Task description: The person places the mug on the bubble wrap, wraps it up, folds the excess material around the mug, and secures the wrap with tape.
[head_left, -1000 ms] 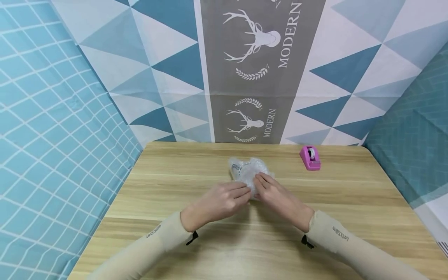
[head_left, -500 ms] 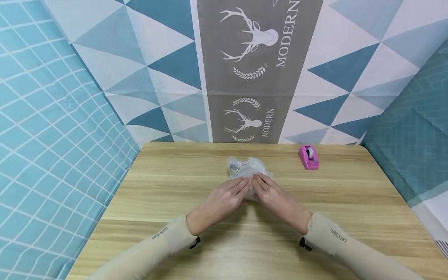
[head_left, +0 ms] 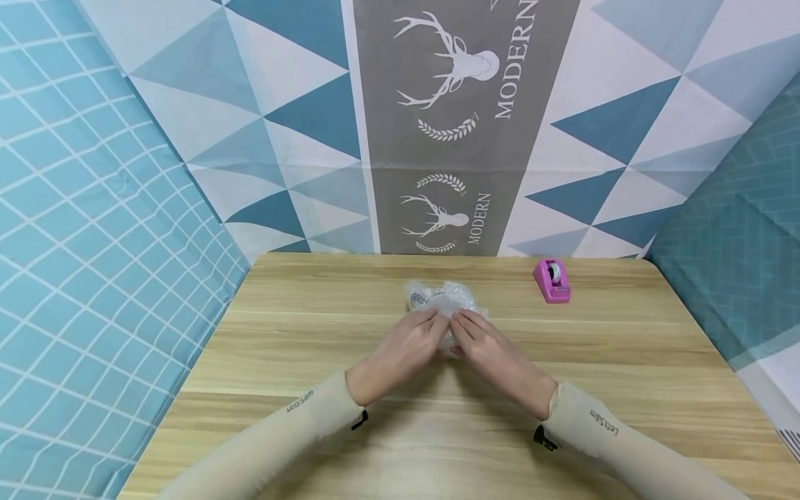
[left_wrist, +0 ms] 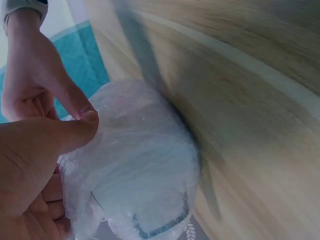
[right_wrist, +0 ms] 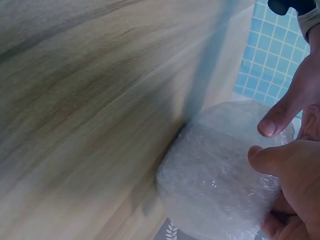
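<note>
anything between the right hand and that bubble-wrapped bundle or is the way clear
Nothing visible stands between them: the right hand holds the bubble-wrapped bundle at its near side. The left hand is close beside it, and the pink tape dispenser sits apart, off to the right.

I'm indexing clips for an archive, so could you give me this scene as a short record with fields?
Main item: bubble-wrapped bundle, resting on the table
Contents: blurred by the wrap, cannot be identified
Left hand: grips the bundle's near side
Right hand: grips the near side too, beside the left
Other item: pink tape dispenser, near the table's far edge, touched by neither hand
Background: patterned backdrop with deer and triangles
</note>
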Available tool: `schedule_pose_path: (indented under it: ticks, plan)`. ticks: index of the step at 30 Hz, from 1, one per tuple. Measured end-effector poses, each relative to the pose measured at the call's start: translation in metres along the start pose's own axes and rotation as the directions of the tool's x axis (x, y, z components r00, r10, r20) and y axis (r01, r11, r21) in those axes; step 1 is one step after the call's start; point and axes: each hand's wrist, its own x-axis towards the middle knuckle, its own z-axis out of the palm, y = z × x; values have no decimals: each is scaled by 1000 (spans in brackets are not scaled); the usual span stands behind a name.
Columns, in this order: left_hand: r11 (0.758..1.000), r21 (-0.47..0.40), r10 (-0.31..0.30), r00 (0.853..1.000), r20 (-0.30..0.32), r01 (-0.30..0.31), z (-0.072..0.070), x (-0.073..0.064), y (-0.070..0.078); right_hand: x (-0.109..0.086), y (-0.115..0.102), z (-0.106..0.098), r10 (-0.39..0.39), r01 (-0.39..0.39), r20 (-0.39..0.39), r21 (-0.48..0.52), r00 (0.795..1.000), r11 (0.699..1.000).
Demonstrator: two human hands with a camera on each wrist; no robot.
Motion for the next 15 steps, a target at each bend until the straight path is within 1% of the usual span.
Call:
schedule_pose_path:
  ticks: [3,6,10,13,15]
  plan:
    - [999,-36,-1,1000,0,1,2,1,-3,2,0,-1,2,-2,14,2,1000,1000]
    - [999,-52,13,1000,11,-12,3,2,-8,4,0,-3,-4,4,25,-4,1000,1000]
    - [996,-81,35,999,0,-35,7,4,-15,7,3,-3,-26,27,20,-13,999,1000]
    - [991,-123,48,999,1,-48,9,5,-20,8,7,-3,-41,40,22,19,999,999]
    - [985,-164,54,998,19,-50,11,5,-22,8,10,-4,-53,51,37,45,998,998]
